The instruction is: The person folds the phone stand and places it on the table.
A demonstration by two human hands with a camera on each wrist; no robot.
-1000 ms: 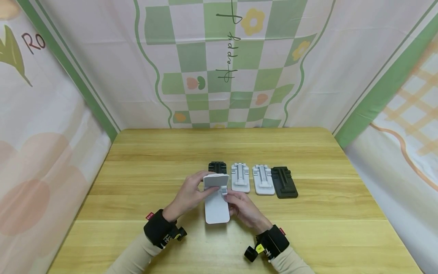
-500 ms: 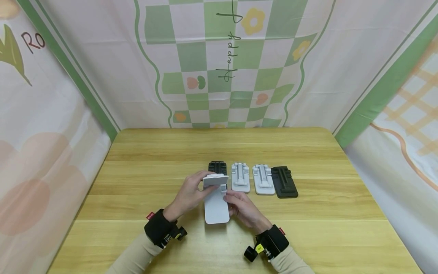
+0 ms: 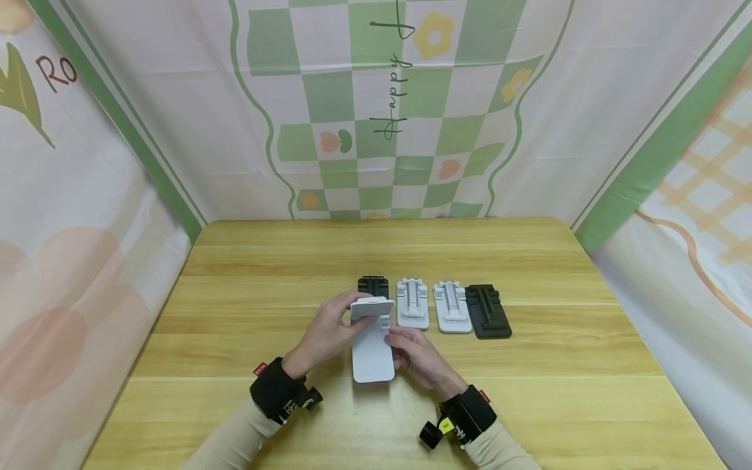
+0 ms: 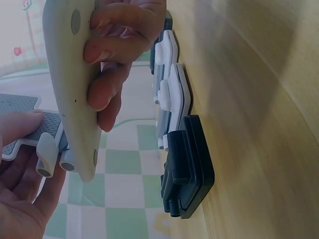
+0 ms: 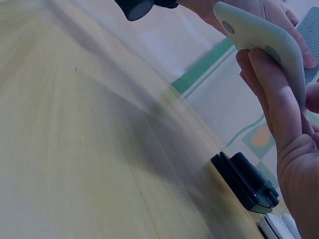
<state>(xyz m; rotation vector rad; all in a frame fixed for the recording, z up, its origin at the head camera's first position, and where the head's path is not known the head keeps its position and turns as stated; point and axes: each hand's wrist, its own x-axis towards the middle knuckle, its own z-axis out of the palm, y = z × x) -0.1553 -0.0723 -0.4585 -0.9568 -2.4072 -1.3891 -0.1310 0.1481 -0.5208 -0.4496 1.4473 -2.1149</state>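
White plastic, the folding phone stand (image 3: 373, 339) is held just above the table's (image 3: 235, 307) near middle, left hand (image 3: 325, 333) pinching its far flap, right hand (image 3: 418, 356) gripping its base; I'd steady that base while swinging the flap slowly.

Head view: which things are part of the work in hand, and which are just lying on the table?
In hand:
white phone stand, partly unfolded
left hand, gripping its top flap
right hand, holding its right side

Lying about:
black stand behind the hands
two white stands
black stand at the row's right end
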